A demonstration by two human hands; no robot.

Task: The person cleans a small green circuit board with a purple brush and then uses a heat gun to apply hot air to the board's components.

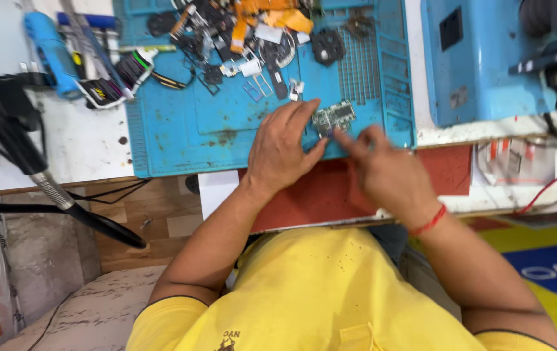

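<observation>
While both hands meet at the near edge of the blue mat (181,140), I see the small green circuit board (334,117) lying flat on it, just beyond the fingertips. My left hand (283,148) rests palm down, fingers loosely together, their tips touching the board's near left edge. My right hand (385,170) sits just right of it, forefinger and thumb drawn together near the board's lower corner; whether they pinch anything I cannot tell, as it blurs. Loose phone parts (246,32) crowd the mat's far side, well apart from the hands, on the worktop (90,146).
</observation>
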